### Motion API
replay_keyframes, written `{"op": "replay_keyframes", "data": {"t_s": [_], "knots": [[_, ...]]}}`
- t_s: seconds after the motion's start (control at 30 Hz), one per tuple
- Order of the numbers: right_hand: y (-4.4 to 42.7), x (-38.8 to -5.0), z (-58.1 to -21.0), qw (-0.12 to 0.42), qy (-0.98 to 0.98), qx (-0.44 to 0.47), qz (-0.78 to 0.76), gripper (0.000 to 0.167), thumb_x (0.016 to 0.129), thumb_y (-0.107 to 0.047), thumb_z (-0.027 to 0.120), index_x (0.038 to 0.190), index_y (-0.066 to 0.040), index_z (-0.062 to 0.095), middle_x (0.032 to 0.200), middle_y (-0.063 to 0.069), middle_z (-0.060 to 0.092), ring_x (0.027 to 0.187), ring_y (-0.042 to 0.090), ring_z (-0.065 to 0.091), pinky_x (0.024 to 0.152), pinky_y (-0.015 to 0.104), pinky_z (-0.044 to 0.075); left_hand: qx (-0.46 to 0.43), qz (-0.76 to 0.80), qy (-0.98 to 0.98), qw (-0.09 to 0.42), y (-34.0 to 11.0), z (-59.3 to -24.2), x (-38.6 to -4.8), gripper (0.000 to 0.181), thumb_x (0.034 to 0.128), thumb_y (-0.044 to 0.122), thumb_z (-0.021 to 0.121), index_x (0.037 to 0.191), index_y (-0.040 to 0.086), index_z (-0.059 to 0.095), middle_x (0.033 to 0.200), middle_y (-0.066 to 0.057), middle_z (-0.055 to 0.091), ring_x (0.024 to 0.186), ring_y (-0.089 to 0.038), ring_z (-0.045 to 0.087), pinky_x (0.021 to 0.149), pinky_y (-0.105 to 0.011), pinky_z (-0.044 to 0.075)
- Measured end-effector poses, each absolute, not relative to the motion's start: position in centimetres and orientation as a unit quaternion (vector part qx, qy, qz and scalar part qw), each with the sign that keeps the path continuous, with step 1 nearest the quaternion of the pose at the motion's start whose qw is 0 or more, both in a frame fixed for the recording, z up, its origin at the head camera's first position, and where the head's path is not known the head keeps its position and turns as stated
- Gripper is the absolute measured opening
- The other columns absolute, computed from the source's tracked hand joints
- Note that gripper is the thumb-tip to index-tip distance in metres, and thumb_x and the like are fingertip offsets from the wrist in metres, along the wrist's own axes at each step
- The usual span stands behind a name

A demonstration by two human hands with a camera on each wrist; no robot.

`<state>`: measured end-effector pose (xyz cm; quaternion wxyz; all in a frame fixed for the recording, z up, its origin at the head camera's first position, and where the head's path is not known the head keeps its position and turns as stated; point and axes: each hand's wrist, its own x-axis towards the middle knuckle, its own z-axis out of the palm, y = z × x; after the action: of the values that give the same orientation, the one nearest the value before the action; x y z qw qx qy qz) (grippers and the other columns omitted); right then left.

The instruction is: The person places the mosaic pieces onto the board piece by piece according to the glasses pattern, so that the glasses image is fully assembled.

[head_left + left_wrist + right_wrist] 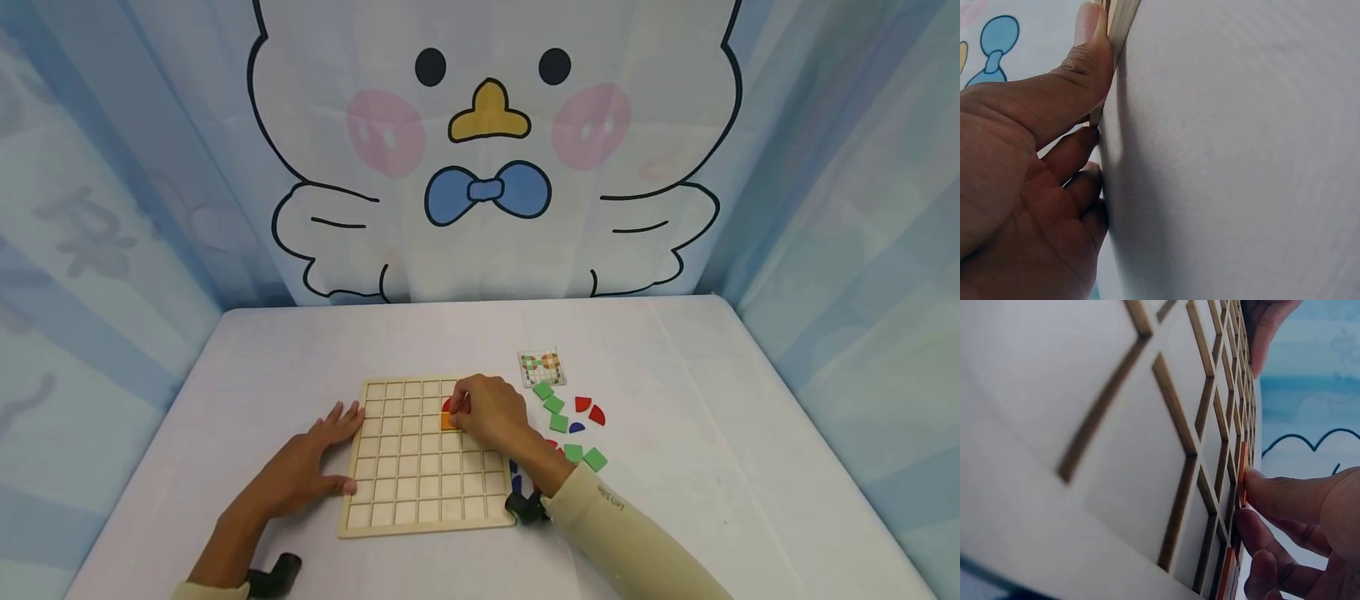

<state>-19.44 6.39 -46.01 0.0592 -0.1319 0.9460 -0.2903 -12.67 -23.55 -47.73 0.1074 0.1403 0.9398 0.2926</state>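
Note:
A pale wooden grid board (399, 489) lies on the white table. My left hand (307, 467) rests at its left edge, the thumb and spread fingers touching the frame; in the left wrist view the thumb (1088, 62) lies against the board's side. My right hand (491, 410) is over the board's upper right part, its thumb and fingertips pinching an orange square tile (447, 421) at a grid cell. A red quarter-circle piece (447, 405) sits just above that tile, partly covered by the fingers. Another orange-red piece (1225, 573) shows at the grid in the right wrist view.
Right of the board lie green square tiles (596, 459), red quarter-circle pieces (597, 415) and blue half-circle pieces (577, 427), some hidden by the right forearm. A small pattern card (542, 367) lies behind them. A printed curtain (487, 250) stands beyond the table.

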Motion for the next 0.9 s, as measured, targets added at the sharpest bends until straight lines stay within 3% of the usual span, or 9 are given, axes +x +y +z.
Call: {"op": "replay_keyframes", "data": {"t_s": [0.6, 0.9], "knots": [[9.1, -18.7, -45.7, 0.053, 0.939, -0.097, -0.326, 0.014, 0.089, -0.018, 0.087, 0.088, -0.022, 0.074, 0.076, -0.007, 0.067, 0.071, 0.013, 0.060, 0.062, 0.029, 0.046, 0.144, 0.291, 0.940, 0.104, -23.6, -47.7, -12.6, 0.111, 0.0752, 0.044, 0.090, 0.166, 0.013, 0.035, 0.174, -0.012, 0.028, 0.162, -0.049, 0.021, 0.124, -0.078, 0.022], [12.0, -17.8, -45.0, 0.044, 0.946, -0.051, -0.318, 0.010, 0.090, -0.020, 0.086, 0.093, -0.022, 0.076, 0.082, -0.004, 0.069, 0.077, 0.019, 0.057, 0.056, 0.029, 0.047, 0.147, 0.299, 0.937, 0.106, -23.6, -47.5, -12.5, 0.110, 0.0756, 0.042, 0.091, 0.166, 0.011, 0.036, 0.174, -0.014, 0.028, 0.162, -0.049, 0.020, 0.124, -0.079, 0.021]]}}
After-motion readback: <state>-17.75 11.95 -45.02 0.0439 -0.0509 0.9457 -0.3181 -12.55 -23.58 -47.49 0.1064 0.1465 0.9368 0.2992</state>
